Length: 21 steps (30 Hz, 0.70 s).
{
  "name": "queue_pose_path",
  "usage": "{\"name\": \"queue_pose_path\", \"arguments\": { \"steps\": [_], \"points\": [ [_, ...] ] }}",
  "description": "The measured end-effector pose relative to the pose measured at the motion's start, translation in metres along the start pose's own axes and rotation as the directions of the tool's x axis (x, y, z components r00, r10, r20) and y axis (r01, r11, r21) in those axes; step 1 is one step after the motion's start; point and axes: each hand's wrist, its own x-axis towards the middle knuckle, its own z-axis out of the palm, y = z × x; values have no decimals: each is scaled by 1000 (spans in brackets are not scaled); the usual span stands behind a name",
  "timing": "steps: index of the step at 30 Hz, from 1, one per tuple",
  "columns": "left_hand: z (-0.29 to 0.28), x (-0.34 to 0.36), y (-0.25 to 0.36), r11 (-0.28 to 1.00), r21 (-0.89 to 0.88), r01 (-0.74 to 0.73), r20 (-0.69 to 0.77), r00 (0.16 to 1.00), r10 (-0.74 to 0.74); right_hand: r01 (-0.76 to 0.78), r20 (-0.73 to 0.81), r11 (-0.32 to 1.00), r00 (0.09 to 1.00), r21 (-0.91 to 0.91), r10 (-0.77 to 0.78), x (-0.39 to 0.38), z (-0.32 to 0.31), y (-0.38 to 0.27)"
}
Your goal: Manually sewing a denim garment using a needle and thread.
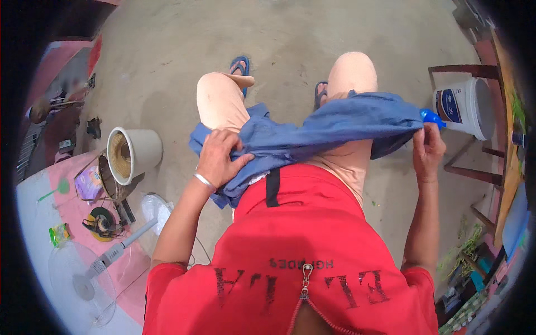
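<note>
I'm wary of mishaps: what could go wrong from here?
The blue cloth lies bunched across the legs, so it might slip to the floor if the left hand eases off. A small bright-blue object shows by the right hand; it might drop too.

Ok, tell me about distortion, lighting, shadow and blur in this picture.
Head view: fisheye bends the brown wooden tabletop; head view: a soft shadow darkens the red fabric shirt, and the white plastic fan fades against its pale background; head view: the crumpled blue fabric cloth shows no obvious blur.
</note>
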Motion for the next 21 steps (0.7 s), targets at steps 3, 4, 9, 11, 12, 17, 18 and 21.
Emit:
{"name": "queue_pose_path", "arguments": {
  "steps": [3, 4, 9, 11, 12, 17, 18, 21],
  "points": [
    [-6, 11, 4, 991, -17, -132, -49, 990, 131, 68, -52, 997, 996, 27, -67, 29, -6, -17],
    [-10, 13, 4, 978, -15, -209, -11, 978, 209, 79, -58, 996, 995, 36, -77, 38, -8, -20],
    [-46, 4, -24, 999, -8, -51, 193, 980, 51, 245, -76, 960, 964, -133, -256, 73, -18, -47],
    [-90, 5, -38, 967, -133, 216, 183, 965, -190, 308, -64, 927, 943, -212, -328, 80, -18, -56],
    [-110, 4, -58, 970, -20, 244, 55, 969, -243, 322, -79, 926, 936, -199, -343, 85, -21, -61],
    [-216, 9, -8, 940, 335, -58, -499, 836, 229, 287, -269, 954, 915, -87, -300, 115, -43, -69],
    [-225, 6, 2, 939, 337, -62, -571, 780, 256, 290, -418, 956, 875, 52, -243, 123, -48, -69],
    [-227, -2, -16, 855, 516, -53, -289, 929, 232, 209, -319, 966, 935, 151, -153, 140, -75, -54]
  ]
}}
